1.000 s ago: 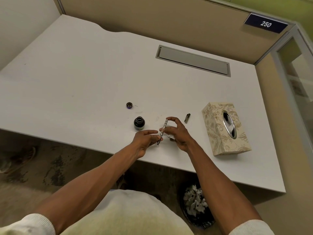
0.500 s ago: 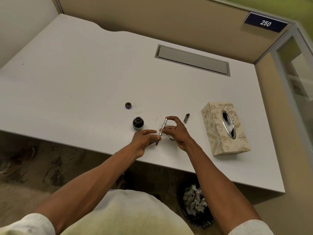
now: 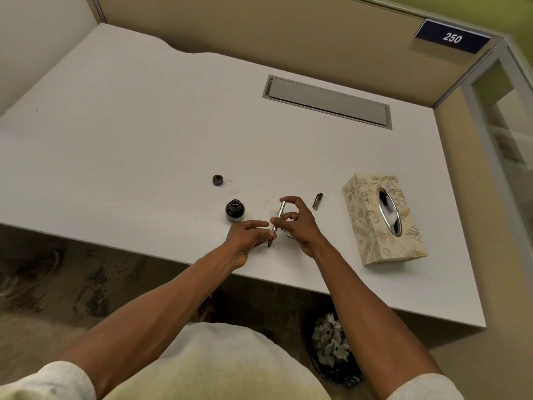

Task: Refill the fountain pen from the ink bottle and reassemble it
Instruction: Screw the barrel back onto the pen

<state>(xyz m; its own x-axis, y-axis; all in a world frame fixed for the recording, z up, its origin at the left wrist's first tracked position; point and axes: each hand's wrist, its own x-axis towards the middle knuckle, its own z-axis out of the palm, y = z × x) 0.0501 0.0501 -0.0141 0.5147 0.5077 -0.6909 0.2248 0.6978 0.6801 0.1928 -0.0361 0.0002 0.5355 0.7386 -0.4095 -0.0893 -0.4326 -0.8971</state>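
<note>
A thin silver fountain pen part (image 3: 278,215) is held tilted over the desk, its dark nib end pointing down toward me. My left hand (image 3: 248,235) pinches it near the nib. My right hand (image 3: 300,223) holds its upper part between thumb and fingers. The open ink bottle (image 3: 234,210) stands just left of my hands. Its cap (image 3: 218,179) lies farther back on the white desk (image 3: 115,140). A dark pen piece (image 3: 317,201) lies to the right of my right hand. Something small and pale sits under my right hand, mostly hidden.
A patterned tissue box (image 3: 380,217) stands at the right. A grey cable flap (image 3: 327,101) is set into the desk at the back. A bin with crumpled tissues (image 3: 331,346) sits on the floor under the desk's front edge.
Both hands keep hold of the pen part. My right fingers have shifted slightly along its upper part; the pen stays tilted in the same place.
</note>
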